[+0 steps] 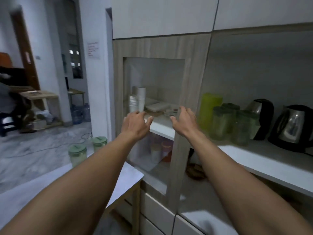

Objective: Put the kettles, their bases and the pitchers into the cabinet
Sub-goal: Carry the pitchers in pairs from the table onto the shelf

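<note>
Two steel-and-black kettles (260, 116) (293, 128) stand on their black bases on the open cabinet shelf (264, 160) at the right. Beside them are a tall lime-green pitcher (209, 109) and several clear pitchers with green lids (221, 122). Two more green-lidded pitchers (77, 155) (100, 143) stand on the white table at the left. My left hand (135, 125) and my right hand (183, 122) reach forward, empty with fingers spread, in front of the glass-fronted cabinet door (176, 167).
Behind the glass are stacked white cups (137, 101), flat boxes and coloured jars lower down. White drawers (157, 216) sit below. The white table (33, 187) lies at my left. A doorway, wooden desks and a seated person are at far left.
</note>
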The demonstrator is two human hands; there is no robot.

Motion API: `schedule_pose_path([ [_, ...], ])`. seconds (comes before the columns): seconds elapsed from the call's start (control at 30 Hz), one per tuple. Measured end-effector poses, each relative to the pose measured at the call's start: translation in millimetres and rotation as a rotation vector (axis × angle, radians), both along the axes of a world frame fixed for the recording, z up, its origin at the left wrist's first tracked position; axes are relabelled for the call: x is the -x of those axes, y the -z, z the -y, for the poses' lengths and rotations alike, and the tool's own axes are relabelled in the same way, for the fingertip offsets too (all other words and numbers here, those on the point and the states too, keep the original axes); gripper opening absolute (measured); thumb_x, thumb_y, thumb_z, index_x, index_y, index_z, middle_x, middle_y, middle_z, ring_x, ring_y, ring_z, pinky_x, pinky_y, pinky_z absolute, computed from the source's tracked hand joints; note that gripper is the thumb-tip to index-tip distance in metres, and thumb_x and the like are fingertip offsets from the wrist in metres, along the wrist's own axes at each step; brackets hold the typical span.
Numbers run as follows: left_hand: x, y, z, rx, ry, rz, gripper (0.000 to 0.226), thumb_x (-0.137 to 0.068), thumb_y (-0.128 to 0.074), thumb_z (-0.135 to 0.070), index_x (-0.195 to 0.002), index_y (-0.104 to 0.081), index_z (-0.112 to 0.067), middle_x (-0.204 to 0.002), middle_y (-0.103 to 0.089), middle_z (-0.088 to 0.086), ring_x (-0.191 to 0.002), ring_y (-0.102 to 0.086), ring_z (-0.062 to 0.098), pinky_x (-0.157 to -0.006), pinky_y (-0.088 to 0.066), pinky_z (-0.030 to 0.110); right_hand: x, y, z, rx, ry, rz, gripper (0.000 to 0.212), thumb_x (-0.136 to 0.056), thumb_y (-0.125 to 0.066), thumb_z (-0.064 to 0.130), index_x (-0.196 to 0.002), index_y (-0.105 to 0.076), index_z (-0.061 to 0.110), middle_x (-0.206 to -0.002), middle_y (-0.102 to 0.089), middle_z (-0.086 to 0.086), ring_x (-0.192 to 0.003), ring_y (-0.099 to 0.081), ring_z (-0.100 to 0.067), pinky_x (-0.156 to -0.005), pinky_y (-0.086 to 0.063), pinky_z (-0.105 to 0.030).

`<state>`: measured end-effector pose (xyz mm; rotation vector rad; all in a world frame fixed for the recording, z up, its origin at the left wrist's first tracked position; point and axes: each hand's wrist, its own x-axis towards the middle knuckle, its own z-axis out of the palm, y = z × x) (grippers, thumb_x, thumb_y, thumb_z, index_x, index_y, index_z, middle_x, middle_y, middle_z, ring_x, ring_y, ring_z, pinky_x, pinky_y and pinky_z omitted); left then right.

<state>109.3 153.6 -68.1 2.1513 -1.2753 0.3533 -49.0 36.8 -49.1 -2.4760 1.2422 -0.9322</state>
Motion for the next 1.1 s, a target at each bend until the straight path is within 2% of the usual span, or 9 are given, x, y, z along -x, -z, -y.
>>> schedule_pose_path([
  [0.17, -61, 18, -68, -0.012, -0.142, -0.048, 0.058, -0.098, -0.037, -0.057, -0.133, -0.059, -0.016, -0.136, -0.059, 0.012, -0.124, -0.053, 0.033, -0.101, -0.046, 0.049, -78, 16, -46, -0.034, -0.154, -0.039, 0.061, -0.098, -0.056, 0.036, -0.148, -0.039, 0.006, -0.148, -0.044, -0.02, -0.139, -0.039, -0.038, -0.11, -0.038, -0.043],
  [0.37, -123, 46, -121, -0.021, -0.307, -0.124, 0.06, -0.097, -0.039, -0.057, -0.14, -0.053, -0.018, -0.142, -0.055, 0.01, -0.129, -0.05, 0.031, -0.102, -0.045, 0.048, -153, 37, -80, -0.067, -0.298, -0.074, 0.058, -0.098, -0.054, 0.035, -0.148, -0.04, 0.009, -0.148, -0.045, -0.017, -0.135, -0.044, -0.037, -0.108, -0.041, -0.045],
  [0.53, -162, 69, -140, -0.036, -0.395, -0.177, 0.059, -0.097, -0.042, -0.055, -0.14, -0.053, -0.017, -0.142, -0.054, 0.011, -0.129, -0.049, 0.033, -0.104, -0.043, 0.046, -209, 64, -86, -0.106, -0.379, -0.119, 0.056, -0.1, -0.053, 0.032, -0.147, -0.039, 0.005, -0.151, -0.042, -0.02, -0.139, -0.04, -0.037, -0.112, -0.038, -0.046],
  [0.8, -235, 116, -119, -0.068, -0.485, -0.267, 0.058, -0.097, -0.041, -0.054, -0.142, -0.049, -0.018, -0.144, -0.052, 0.012, -0.13, -0.046, 0.035, -0.104, -0.042, 0.048, -306, 114, -54, -0.123, -0.48, -0.165, 0.06, -0.101, -0.052, 0.034, -0.153, -0.034, 0.009, -0.154, -0.042, -0.015, -0.143, -0.037, -0.033, -0.113, -0.035, -0.045],
  [0.93, -271, 147, -97, -0.085, -0.528, -0.345, 0.056, -0.098, -0.042, -0.051, -0.142, -0.048, -0.018, -0.143, -0.051, 0.012, -0.128, -0.047, 0.034, -0.101, -0.042, 0.046, -353, 146, -30, -0.208, -0.521, -0.166, 0.054, -0.099, -0.053, 0.035, -0.146, -0.041, 0.011, -0.143, -0.049, -0.014, -0.133, -0.046, -0.035, -0.105, -0.045, -0.048],
  [1.1, -309, 197, -64, -0.081, -0.553, -0.463, 0.055, -0.099, -0.045, -0.046, -0.143, -0.045, -0.014, -0.14, -0.05, 0.014, -0.125, -0.05, 0.033, -0.101, -0.044, 0.044, -402, 193, 5, -0.295, -0.555, -0.173, 0.046, -0.1, -0.053, 0.032, -0.14, -0.046, 0.01, -0.137, -0.051, -0.014, -0.125, -0.053, -0.035, -0.099, -0.048, -0.045],
])
